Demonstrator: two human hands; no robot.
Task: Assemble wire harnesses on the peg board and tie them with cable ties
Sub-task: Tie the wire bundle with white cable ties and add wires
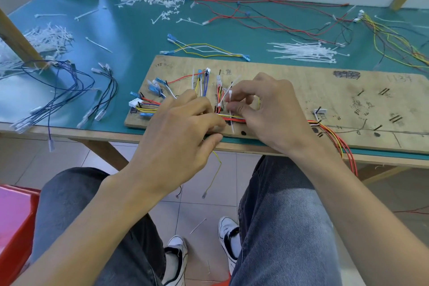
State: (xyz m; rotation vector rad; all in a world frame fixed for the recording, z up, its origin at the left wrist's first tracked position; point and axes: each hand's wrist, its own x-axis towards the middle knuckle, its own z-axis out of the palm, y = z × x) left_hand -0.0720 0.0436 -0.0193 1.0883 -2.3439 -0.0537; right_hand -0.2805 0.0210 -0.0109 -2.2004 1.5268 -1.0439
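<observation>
Our left hand grips the red-and-yellow wire bundle, right hand pinches the thin white plastic cable tie; any slack could let wires slip out.

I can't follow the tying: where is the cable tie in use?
Head view: the white cable tie sits near the peg board's front edge, left of centre, pinched by the right hand and crossing the wire bundle, beside the left hand.
</observation>
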